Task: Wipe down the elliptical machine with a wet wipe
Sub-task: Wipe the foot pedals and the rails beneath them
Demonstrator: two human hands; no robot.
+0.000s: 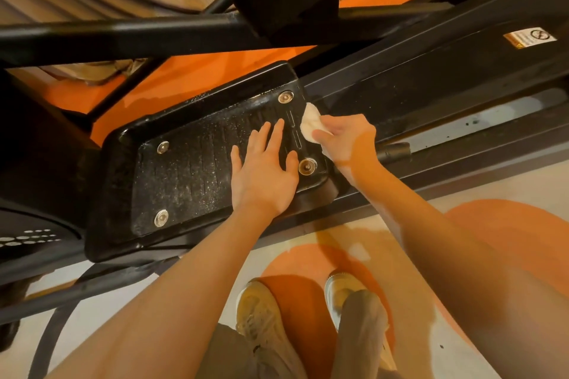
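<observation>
A crumpled white wipe (308,124) sits against the far right corner of the elliptical's black pedal (197,169), pinched in the curled fingers of the right hand (348,138). The left hand (264,169) rests flat on the dusty tread, fingers straight and spread, near the pedal's right edge. Four metal bolts (285,97) mark the tread's corners. Pale shoes (255,308) stand on the orange-and-grey floor (308,295) below.
</observation>
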